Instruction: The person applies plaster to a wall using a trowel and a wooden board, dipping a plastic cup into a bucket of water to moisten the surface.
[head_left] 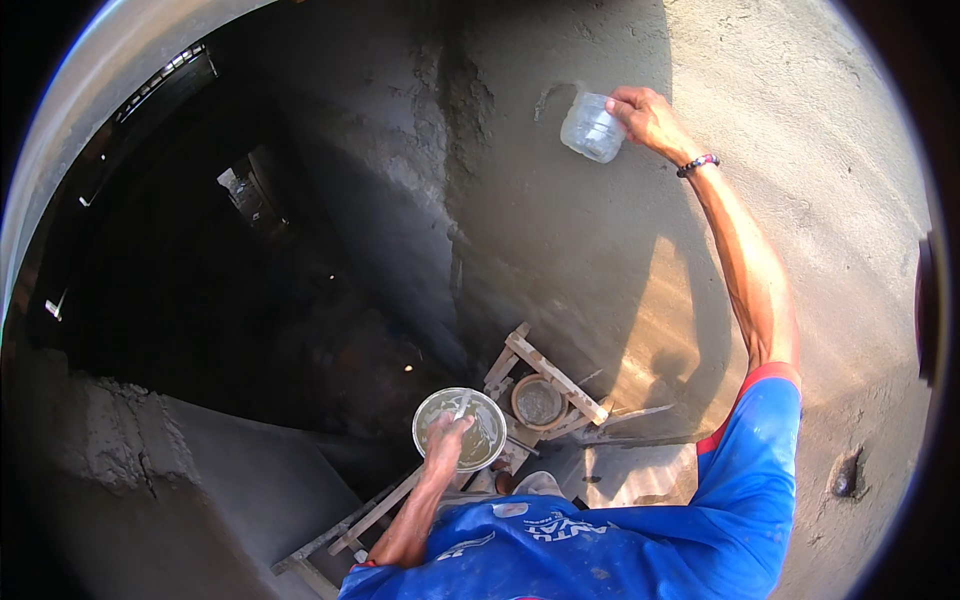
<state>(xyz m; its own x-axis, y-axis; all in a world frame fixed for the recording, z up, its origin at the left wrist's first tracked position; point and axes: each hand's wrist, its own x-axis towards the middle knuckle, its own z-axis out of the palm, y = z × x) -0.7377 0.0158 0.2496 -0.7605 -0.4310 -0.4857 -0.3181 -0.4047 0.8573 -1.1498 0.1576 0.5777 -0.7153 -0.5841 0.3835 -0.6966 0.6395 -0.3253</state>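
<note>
My right hand is raised at the plastered wall, closed on the rim of a clear plastic cup that looks like a cut-off bottle. The cup is tilted close to the wall, beside a wet-looking patch. Low in front of me, my left hand is closed over a pale round bucket. Between its fingers is a pale, narrow handle; whether it belongs to the bucket or to a tool I cannot tell. Grey, watery liquid fills part of the bucket.
Below stands a wooden frame with a round brown tub of grey material beside it. Rough grey wall curves along the right, with a small hole. A deep dark space lies left, bordered by a broken concrete edge.
</note>
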